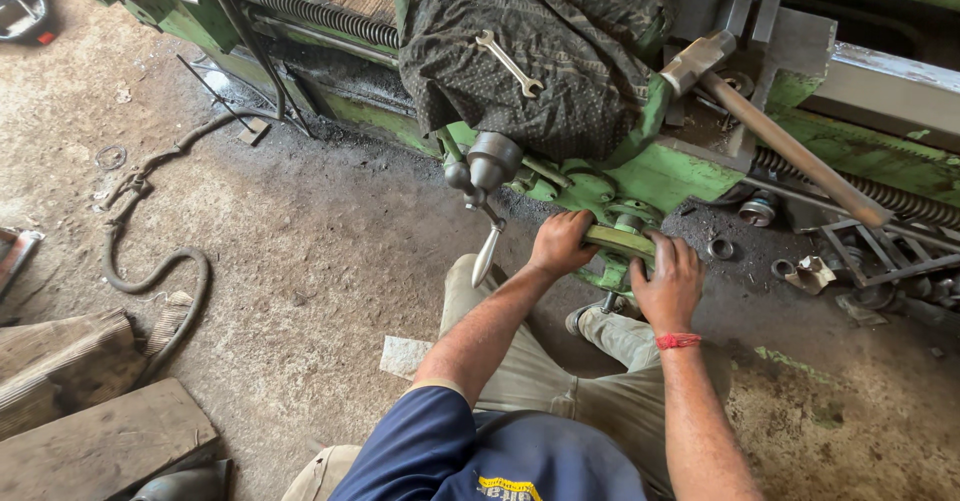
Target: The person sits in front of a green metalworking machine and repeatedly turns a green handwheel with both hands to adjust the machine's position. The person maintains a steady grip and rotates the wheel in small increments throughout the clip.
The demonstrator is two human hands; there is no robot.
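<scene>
Head view: left hand [562,244] and right hand [668,283] hide green handwheel [618,242].

Green-painted metal handwheel [620,243] with a worn, chipped rim, mounted low on the front of the green lathe carriage, seen nearly edge-on and tilted slightly down toward the right. Its rim is clasped at both ends: the left hand [560,244] closes over the left end, the right hand [668,283] over the right end. A grey hub shows at the centre above the rim.
</scene>
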